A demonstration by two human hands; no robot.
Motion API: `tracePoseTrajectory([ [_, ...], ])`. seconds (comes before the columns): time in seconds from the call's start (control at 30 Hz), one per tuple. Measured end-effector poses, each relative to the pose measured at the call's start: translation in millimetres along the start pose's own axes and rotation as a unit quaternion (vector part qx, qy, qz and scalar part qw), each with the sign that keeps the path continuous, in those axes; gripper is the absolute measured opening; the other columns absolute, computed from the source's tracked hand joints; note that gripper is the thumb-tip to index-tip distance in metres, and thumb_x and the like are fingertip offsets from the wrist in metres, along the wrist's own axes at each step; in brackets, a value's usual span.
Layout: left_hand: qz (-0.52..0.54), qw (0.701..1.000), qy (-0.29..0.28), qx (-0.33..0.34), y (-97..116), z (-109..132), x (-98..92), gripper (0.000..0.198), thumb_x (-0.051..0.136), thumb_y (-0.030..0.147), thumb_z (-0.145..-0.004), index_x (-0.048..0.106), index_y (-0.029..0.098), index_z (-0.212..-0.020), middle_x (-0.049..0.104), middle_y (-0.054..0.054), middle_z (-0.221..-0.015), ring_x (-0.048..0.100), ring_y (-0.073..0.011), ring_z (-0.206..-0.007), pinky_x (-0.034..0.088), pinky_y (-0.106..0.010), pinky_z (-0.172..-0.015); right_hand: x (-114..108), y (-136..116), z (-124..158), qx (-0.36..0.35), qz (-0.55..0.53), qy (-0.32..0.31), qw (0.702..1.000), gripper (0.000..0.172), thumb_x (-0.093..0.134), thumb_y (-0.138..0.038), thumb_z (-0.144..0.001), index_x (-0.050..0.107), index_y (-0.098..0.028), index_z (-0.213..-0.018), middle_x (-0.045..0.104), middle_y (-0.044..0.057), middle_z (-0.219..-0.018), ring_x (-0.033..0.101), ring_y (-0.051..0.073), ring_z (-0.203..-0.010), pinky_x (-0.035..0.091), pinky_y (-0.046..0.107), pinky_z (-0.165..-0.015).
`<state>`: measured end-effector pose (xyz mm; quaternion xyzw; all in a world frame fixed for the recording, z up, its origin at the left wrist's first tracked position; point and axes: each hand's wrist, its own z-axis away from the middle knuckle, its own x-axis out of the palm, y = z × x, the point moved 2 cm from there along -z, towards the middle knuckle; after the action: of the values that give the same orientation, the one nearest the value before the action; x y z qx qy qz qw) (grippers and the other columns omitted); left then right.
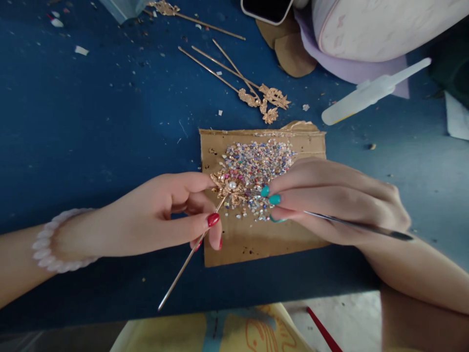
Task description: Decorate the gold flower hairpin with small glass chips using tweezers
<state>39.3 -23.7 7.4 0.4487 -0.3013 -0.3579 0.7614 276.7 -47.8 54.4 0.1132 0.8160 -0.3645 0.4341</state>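
Note:
My left hand [176, 212], with red nails and a pale bead bracelet, is closed round a gold hairpin [185, 261]. The pin's long stem slants down to the left, and its flower-shaped head [230, 188] carries a white pearl bead. Pinched in my right hand [337, 198], with teal nails, are slim metal tweezers [361, 225]. Their dark rear end points right; the tips, partly hidden by my fingers, are close to the right side of the flower head. Beneath both hands, many tiny multicoloured rhinestones [258, 159] lie spread on a piece of cardboard [271, 242].
Several more gold hairpins [271, 95] lie beyond the cardboard on the blue table [91, 137]. To the right are a white translucent applicator [373, 95], a phone [267, 10] and a pale rounded bag [381, 29]. A clear bluish container [124, 7] stands at the top left.

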Motion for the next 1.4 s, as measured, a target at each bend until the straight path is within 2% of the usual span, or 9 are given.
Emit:
tracePoseTrajectory([
  [0.17, -0.007, 0.999, 0.046, -0.021, 4, 4, 2.3, 0.005, 0.059, 0.021, -0.088, 0.062, 0.021, -0.091, 0.074, 0.004, -0.071, 0.065, -0.0083, -0.056, 0.051, -0.013, -0.054, -1, 2, -2, -0.023, -0.011, 0.010, 1.000, 0.007, 0.070, -0.016, -0.094, 0.066, -0.020, -0.090, 0.075, 0.006, -0.092, 0.074, 0.014, -0.087, 0.065, 0.028, -0.082],
  [0.3, -0.014, 0.999, 0.040, -0.010, 6, 5, 5.0, 0.011, 0.056, 0.020, -0.090, 0.062, 0.022, -0.098, 0.075, 0.004, -0.073, 0.068, -0.0095, -0.059, 0.051, -0.015, -0.054, 0, 3, -4, -0.035, -0.013, 0.010, 0.999, 0.009, 0.071, -0.020, -0.094, 0.067, -0.024, -0.087, 0.075, 0.004, -0.090, 0.075, 0.015, -0.082, 0.066, 0.028, -0.079],
  [0.47, -0.003, 1.000, 0.026, -0.001, 4, 3, 2.9, 0.010, 0.056, 0.017, -0.090, 0.059, 0.022, -0.099, 0.075, 0.003, -0.073, 0.069, -0.0097, -0.059, 0.053, -0.014, -0.054, 2, 6, -3, -0.043, -0.038, 0.029, 0.998, 0.009, 0.077, -0.017, -0.089, 0.068, -0.018, -0.087, 0.075, 0.006, -0.086, 0.074, 0.015, -0.081, 0.065, 0.025, -0.079],
  [0.6, -0.029, 1.000, -0.010, 0.005, 1, 1, -0.6, 0.012, 0.057, 0.017, -0.090, 0.055, 0.023, -0.100, 0.076, 0.005, -0.075, 0.072, -0.0102, -0.066, 0.055, -0.013, -0.056, 9, 18, -2, -0.048, -0.115, 0.106, 0.987, 0.008, 0.074, -0.014, -0.090, 0.069, -0.019, -0.091, 0.075, 0.003, -0.083, 0.075, 0.014, -0.080, 0.064, 0.023, -0.076],
  [0.77, -0.056, 0.998, -0.005, -0.002, -1, 2, -2.4, 0.011, 0.056, 0.020, -0.091, 0.047, 0.023, -0.086, 0.074, 0.006, -0.072, 0.072, -0.0097, -0.065, 0.055, -0.013, -0.056, 21, 34, 1, 0.046, -0.209, 0.192, 0.958, 0.010, 0.073, -0.028, -0.093, 0.070, -0.018, -0.091, 0.073, 0.002, -0.080, 0.073, 0.013, -0.076, 0.061, 0.024, -0.070],
  [0.87, -0.074, 0.997, 0.011, -0.006, -1, 3, 0.0, 0.006, 0.056, 0.023, -0.090, 0.051, 0.023, -0.086, 0.073, 0.005, -0.071, 0.068, -0.0095, -0.058, 0.050, -0.014, -0.050, 27, 38, 2, 0.120, -0.268, 0.174, 0.940, 0.017, 0.073, -0.035, -0.094, 0.068, -0.019, -0.089, 0.067, -0.002, -0.074, 0.068, 0.010, -0.068, 0.058, 0.021, -0.060],
  [1.0, -0.138, 0.990, 0.037, 0.009, 2, 5, 4.3, 0.007, 0.053, 0.021, -0.089, 0.058, 0.022, -0.085, 0.073, 0.005, -0.070, 0.065, -0.0091, -0.058, 0.042, -0.016, -0.045, 30, 39, 1, 0.143, -0.341, 0.117, 0.922, 0.015, 0.072, -0.033, -0.095, 0.066, -0.021, -0.088, 0.064, -0.003, -0.069, 0.063, 0.008, -0.055, 0.052, 0.018, -0.047],
  [1.2, -0.184, 0.982, 0.036, 0.035, 2, 6, 6.5, 0.015, 0.052, 0.018, -0.089, 0.065, 0.024, -0.095, 0.073, 0.005, -0.071, 0.065, -0.0103, -0.059, 0.041, -0.018, -0.045, 22, 38, 0, 0.094, -0.273, 0.085, 0.954, 0.010, 0.069, -0.029, -0.096, 0.068, -0.022, -0.090, 0.069, 0.000, -0.075, 0.069, 0.012, -0.066, 0.057, 0.021, -0.059],
  [1.4, -0.189, 0.981, 0.034, 0.039, 2, 6, 6.1, 0.016, 0.051, 0.018, -0.090, 0.065, 0.025, -0.094, 0.073, 0.007, -0.072, 0.065, -0.0101, -0.060, 0.041, -0.017, -0.046, 21, 36, 1, 0.098, -0.273, 0.082, 0.953, 0.007, 0.068, -0.027, -0.096, 0.068, -0.021, -0.093, 0.070, 0.000, -0.080, 0.068, 0.010, -0.061, 0.057, 0.020, -0.056],
])
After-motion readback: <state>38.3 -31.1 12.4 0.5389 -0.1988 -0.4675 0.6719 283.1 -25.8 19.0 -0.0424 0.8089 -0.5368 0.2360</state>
